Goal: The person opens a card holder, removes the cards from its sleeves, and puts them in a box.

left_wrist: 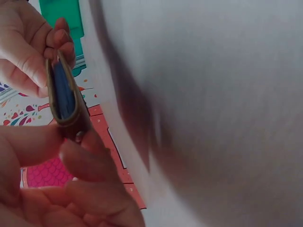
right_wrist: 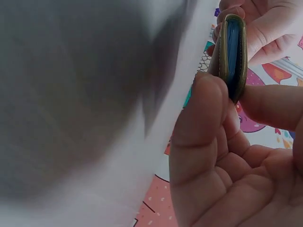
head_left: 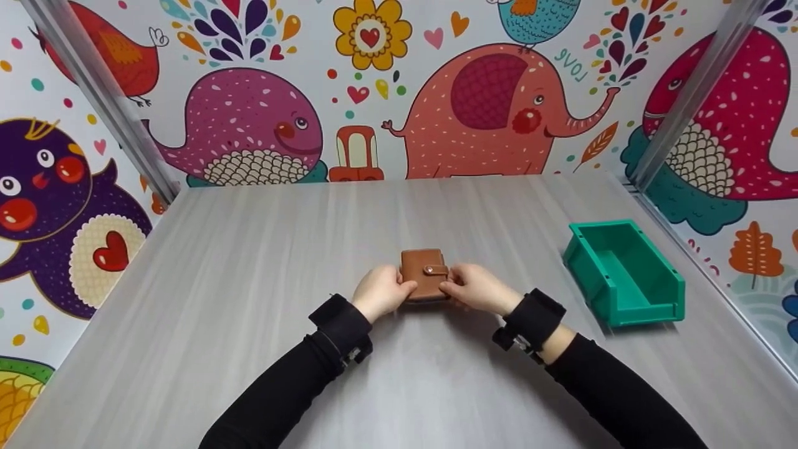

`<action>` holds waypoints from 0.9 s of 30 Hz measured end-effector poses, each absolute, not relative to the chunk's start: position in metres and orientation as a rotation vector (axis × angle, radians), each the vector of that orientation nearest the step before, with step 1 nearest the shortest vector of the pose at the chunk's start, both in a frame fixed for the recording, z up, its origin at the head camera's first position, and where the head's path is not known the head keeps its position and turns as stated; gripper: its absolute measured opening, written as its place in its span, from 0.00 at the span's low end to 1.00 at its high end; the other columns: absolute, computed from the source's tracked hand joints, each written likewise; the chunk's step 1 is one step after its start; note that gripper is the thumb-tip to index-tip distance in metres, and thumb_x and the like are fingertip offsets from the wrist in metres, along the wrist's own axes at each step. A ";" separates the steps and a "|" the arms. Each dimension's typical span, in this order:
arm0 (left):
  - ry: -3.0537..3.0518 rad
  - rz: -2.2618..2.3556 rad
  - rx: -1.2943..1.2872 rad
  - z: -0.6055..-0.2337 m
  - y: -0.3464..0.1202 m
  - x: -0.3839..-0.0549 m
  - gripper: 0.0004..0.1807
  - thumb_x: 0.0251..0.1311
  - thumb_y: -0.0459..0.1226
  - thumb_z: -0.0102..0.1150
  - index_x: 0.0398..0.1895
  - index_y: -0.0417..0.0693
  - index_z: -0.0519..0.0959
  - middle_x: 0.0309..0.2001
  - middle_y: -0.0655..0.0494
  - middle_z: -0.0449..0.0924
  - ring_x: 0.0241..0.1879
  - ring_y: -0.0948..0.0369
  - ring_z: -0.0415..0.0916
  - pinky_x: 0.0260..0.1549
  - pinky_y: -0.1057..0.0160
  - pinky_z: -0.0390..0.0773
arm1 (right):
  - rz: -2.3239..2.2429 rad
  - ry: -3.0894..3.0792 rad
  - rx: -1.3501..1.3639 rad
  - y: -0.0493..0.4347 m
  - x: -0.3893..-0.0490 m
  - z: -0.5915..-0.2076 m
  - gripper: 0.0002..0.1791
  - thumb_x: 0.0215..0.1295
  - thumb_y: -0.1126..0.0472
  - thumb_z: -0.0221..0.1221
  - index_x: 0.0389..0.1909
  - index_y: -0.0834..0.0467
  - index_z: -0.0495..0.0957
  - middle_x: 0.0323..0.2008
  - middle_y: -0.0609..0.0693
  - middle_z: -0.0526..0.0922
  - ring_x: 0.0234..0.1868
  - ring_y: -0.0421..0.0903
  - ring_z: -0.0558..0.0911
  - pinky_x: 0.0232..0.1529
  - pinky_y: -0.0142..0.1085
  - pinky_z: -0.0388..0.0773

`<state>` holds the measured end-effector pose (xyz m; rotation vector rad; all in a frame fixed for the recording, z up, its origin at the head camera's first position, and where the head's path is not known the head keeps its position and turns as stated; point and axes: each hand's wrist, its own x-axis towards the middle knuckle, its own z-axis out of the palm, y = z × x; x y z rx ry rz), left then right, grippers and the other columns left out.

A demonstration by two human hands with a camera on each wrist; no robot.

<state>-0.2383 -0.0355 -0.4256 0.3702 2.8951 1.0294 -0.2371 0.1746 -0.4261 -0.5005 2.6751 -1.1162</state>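
Observation:
A small brown leather wallet [head_left: 421, 280] is held between both hands over the middle of the table, its snap strap fastened across the right side. My left hand [head_left: 381, 290] pinches its left edge, thumb on the front face. At the opposite edge my right hand [head_left: 479, 287] pinches near the strap, with its thumb also on the front. In the left wrist view the wallet [left_wrist: 66, 94] appears edge-on, blue inserts showing between its folded covers. The right wrist view shows the same blue layers inside the wallet [right_wrist: 232, 54], gripped between thumb and fingers.
A green open-front plastic bin [head_left: 626, 274] stands on the table to the right of the right hand. The grey wood-grain table [head_left: 262, 249] is bounded by walls with cartoon animals [head_left: 368, 93] at the back and both sides.

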 end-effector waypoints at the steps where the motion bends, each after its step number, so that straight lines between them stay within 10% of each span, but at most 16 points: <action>1: 2.887 1.015 0.365 -0.426 -0.035 -0.238 0.16 0.62 0.43 0.63 0.21 0.46 0.72 0.17 0.59 0.71 0.18 0.61 0.69 0.23 0.62 0.68 | -1.113 2.670 -0.493 0.175 -0.237 -0.428 0.12 0.70 0.61 0.58 0.27 0.59 0.71 0.20 0.49 0.78 0.17 0.42 0.76 0.20 0.35 0.77; 11: 2.875 0.906 0.384 -0.436 -0.034 -0.241 0.18 0.61 0.43 0.64 0.17 0.49 0.70 0.18 0.59 0.69 0.18 0.61 0.65 0.21 0.64 0.64 | -1.027 2.672 -0.468 0.171 -0.237 -0.440 0.11 0.70 0.62 0.58 0.27 0.59 0.72 0.19 0.48 0.78 0.15 0.40 0.75 0.18 0.33 0.75; 27: 2.929 0.743 0.398 -0.435 -0.026 -0.241 0.16 0.59 0.43 0.65 0.37 0.36 0.81 0.37 0.45 0.83 0.33 0.51 0.79 0.36 0.52 0.78 | -0.932 2.691 -0.467 0.172 -0.237 -0.441 0.10 0.69 0.63 0.58 0.27 0.59 0.72 0.18 0.47 0.76 0.14 0.39 0.73 0.16 0.31 0.71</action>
